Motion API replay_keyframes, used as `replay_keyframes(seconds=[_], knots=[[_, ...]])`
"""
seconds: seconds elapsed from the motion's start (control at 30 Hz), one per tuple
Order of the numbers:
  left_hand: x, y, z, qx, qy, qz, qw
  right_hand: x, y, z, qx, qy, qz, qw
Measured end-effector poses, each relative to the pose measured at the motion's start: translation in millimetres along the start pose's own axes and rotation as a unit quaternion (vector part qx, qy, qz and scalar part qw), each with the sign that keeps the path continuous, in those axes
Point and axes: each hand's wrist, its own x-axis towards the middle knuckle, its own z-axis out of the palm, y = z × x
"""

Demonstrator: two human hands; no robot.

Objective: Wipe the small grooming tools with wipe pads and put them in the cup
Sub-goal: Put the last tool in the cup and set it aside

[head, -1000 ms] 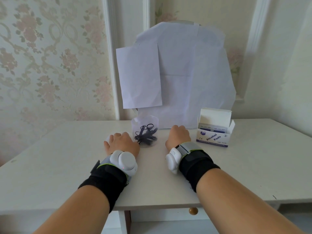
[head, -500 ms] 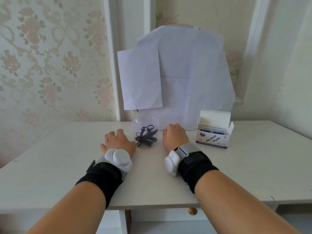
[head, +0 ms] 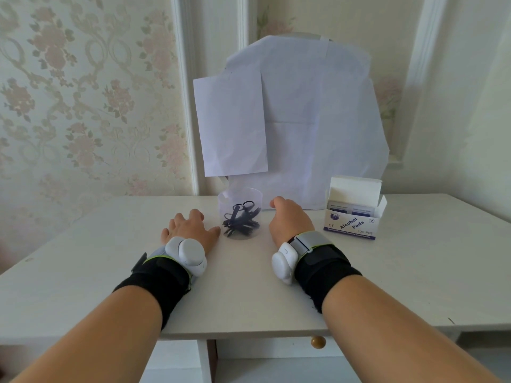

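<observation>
A clear plastic cup (head: 240, 196) stands on the white table (head: 110, 244) between my two hands. Inside it lie several small black grooming tools (head: 242, 221), one with scissor-like loops. My left hand (head: 190, 226) rests flat on the table just left of the cup, fingers spread, holding nothing. My right hand (head: 289, 218) sits right of the cup with fingers loosely curled, empty and apart from the cup. An open white box of alcohol pads (head: 352, 214) stands further right.
White paper sheets (head: 298, 120) lean against the wall behind the cup. The table's front edge has a drawer with a round brass knob (head: 318, 341) below it. Patterned wallpaper covers the wall at left.
Both hands have slid a little forward on the table, ending beside the cup. My left fingers have spread flatter. The cup and box have not moved.
</observation>
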Motion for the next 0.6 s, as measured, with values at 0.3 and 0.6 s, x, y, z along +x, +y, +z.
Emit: replay_keyframes(seconds=[0.3,0.6], knots=[[1.9,-0.8,-2.1,-0.021,0.024,0.004,1.0,-3.6,-4.4,3.3,0.023,0.019,-0.01,1.0],[-0.3,0.9,-6.9,-0.076,0.031,-0.006,0.997,-6.1,-6.7,5.3,0.04,-0.015,-0.037,0.998]])
